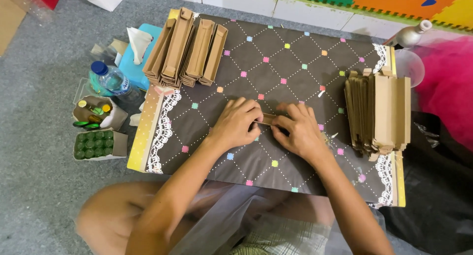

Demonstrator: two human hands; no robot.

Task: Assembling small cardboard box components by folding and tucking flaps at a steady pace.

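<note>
Between cardboard stacks (187, 48), (379, 112), left hand (236, 123), right hand (298, 129) pinching cardboard piece (267, 119)

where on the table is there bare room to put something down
Bare cloth lies in the middle of the table, between the folded cardboard stack and the flat cardboard pile, above the left hand and right hand. Both cardboard ends are crowded.

Your left hand (238, 122) and right hand (299, 129) cover most of the brown cardboard piece (268, 118), so you can't tell its shape. Your knee (106, 218) below the table's near edge looks blurry. The picture's right edge cuts off the pink fluffy thing (446, 82) past the table's far right corner.
</note>
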